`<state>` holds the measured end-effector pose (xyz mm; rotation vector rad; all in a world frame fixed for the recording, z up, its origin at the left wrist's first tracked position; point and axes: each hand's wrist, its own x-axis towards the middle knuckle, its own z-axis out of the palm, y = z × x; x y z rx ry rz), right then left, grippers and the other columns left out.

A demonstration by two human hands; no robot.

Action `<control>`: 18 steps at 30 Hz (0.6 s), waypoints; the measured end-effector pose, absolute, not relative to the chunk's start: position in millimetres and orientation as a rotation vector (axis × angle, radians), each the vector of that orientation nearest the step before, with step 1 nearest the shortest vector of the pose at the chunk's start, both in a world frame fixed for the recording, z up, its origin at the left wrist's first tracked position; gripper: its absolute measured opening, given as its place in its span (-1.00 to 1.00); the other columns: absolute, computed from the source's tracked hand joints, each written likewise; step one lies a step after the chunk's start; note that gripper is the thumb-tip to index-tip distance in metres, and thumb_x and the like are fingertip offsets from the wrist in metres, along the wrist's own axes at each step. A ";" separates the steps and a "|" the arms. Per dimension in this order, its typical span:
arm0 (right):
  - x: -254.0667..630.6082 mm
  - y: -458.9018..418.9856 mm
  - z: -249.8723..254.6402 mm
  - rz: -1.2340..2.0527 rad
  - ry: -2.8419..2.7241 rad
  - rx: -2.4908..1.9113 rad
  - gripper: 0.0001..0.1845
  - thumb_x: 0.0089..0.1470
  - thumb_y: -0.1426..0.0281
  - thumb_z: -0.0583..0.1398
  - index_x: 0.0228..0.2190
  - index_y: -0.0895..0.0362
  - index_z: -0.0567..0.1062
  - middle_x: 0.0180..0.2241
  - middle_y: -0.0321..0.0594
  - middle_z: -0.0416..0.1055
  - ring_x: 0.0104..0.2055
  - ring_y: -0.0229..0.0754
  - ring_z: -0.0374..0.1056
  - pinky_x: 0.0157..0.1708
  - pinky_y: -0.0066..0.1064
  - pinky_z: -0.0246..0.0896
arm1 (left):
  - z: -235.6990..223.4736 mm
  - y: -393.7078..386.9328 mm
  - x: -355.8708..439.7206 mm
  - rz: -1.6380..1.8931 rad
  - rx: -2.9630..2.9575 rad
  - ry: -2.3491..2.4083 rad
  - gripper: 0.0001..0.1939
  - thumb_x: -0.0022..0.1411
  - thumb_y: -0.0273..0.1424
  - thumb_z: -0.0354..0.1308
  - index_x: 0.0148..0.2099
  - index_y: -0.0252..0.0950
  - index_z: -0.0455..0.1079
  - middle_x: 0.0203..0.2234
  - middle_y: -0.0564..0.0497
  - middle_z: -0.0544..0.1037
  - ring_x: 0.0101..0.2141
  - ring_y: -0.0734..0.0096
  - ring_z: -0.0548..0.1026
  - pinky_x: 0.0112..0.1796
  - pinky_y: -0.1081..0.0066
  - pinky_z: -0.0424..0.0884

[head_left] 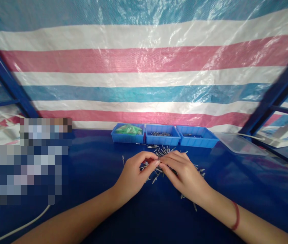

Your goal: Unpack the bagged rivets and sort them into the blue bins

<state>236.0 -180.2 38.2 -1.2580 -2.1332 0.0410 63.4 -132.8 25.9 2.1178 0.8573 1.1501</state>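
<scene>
A loose pile of thin silvery metal pins that look like blind rivets (pixel 154 178) lies on the blue tabletop, under and around both hands. My left hand (pixel 136 171) is closed in a pinch above the pile, thumb against fingertips. My right hand (pixel 184 171) meets it there, its thumb and fingers also pinched together, fingertips touching those of the left. Whatever tiny thing sits between the fingertips is mostly hidden. Part of the pile is covered by the right hand, and a few pins lie near its wrist.
Behind the pile stand three blue bins: a left bin (pixel 118 138) with green packets, a middle bin (pixel 162 140) with metal pins, and a right bin (pixel 197 142) with a few pins. A translucent lid (pixel 243 144) lies right. A white cable (pixel 29 222) crosses the left.
</scene>
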 end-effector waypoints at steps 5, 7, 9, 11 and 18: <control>234.9 -181.1 38.1 0.052 -2.138 -1.240 -0.76 0.22 0.42 0.02 -0.28 0.08 0.50 -0.31 -0.22 0.48 -0.27 -0.17 0.31 -0.26 -0.29 0.05 | 27.3 -133.8 62.9 1.164 2.112 0.859 -0.92 0.20 -0.40 0.11 -0.26 -0.27 0.41 -0.36 0.06 0.55 -0.35 0.45 0.48 -0.26 0.48 0.38; 235.1 -180.3 36.1 0.059 -2.102 -1.238 -0.80 0.21 0.40 0.05 -0.27 0.09 0.48 -0.30 -0.23 0.48 -0.25 -0.17 0.33 -0.25 -0.29 0.06 | 27.5 -134.2 63.1 1.165 2.121 0.848 -0.92 0.21 -0.41 0.10 -0.27 -0.27 0.41 -0.36 0.06 0.55 -0.35 0.46 0.47 -0.25 0.49 0.37; 235.6 -178.8 33.7 0.065 -2.047 -1.236 -0.84 0.19 0.40 0.07 -0.30 0.10 0.46 -0.32 -0.25 0.48 -0.25 -0.19 0.34 -0.24 -0.30 0.08 | 27.4 -134.2 63.3 1.168 2.129 0.840 -0.92 0.22 -0.42 0.09 -0.26 -0.28 0.41 -0.36 0.06 0.54 -0.34 0.47 0.47 -0.25 0.50 0.36; 236.7 -177.3 32.1 0.054 -1.994 -1.231 -0.87 0.18 0.41 0.10 -0.34 0.11 0.45 -0.35 -0.27 0.47 -0.27 -0.20 0.35 -0.25 -0.31 0.09 | 27.2 -133.7 63.2 1.170 2.131 0.842 -0.92 0.22 -0.42 0.10 -0.26 -0.28 0.40 -0.36 0.06 0.54 -0.34 0.48 0.46 -0.25 0.50 0.35; 238.6 -182.5 38.1 -0.145 -1.951 -1.097 -0.91 0.13 0.47 0.14 -0.30 0.13 0.46 -0.36 -0.23 0.46 -0.26 -0.18 0.35 -0.24 -0.31 0.10 | 30.2 -134.2 62.1 1.155 2.144 0.833 -0.88 0.26 -0.40 0.06 -0.28 -0.29 0.40 -0.39 0.06 0.50 -0.36 0.48 0.43 -0.30 0.51 0.32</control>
